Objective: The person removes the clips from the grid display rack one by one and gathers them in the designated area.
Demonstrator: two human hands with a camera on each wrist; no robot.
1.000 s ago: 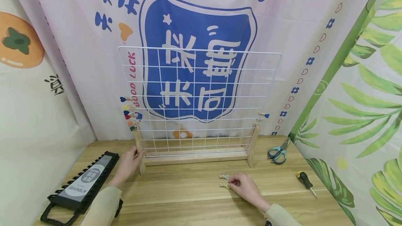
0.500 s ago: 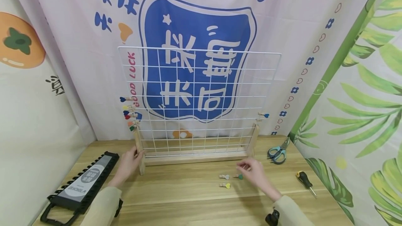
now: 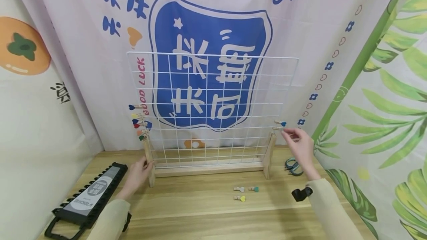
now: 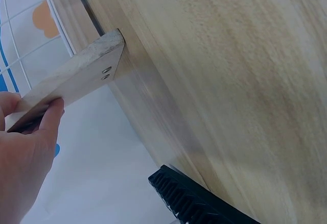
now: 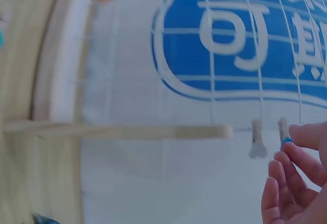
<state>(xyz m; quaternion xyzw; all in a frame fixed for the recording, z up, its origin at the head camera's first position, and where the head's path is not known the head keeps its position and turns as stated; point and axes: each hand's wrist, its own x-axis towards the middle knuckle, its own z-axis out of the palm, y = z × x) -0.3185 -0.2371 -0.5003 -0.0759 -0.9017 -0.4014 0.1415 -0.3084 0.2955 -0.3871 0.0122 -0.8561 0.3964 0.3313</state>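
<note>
wire grid [image 3: 213,106] stands upright in a wooden base [image 3: 208,168] at the back of the table [image 3: 207,214]. left hand [image 3: 138,175] grips the base's left upright [image 3: 149,166], fingers curled round it. right hand [image 3: 300,143] is raised at the grid's right edge, fingertips [image 5: 306,137] at the clips there; two clips [image 3: 279,125] sit on that edge, one blue-tipped, one pale. fingers half curled, close round the blue-tipped one, but whether they pinch it or only touch it i cannot tell.

three loose clips [image 3: 245,192] lie on the table in front of the base, right of centre. a row of coloured clips [image 3: 138,121] hangs on the grid's left edge. scissors [image 3: 293,166] right of the base, partly behind the right wrist. black rack [image 3: 88,195] left of the base.

risks, as judged: a push on the thin wire could flex or tip the grid if the left grip slackens; a small clip could slip from the fingertips and drop behind the base.

right wrist view shows the two clips and the fingertips close up, too small in the head view. left wrist view shows the thumb on the upright, which the head view hardly shows.
</note>
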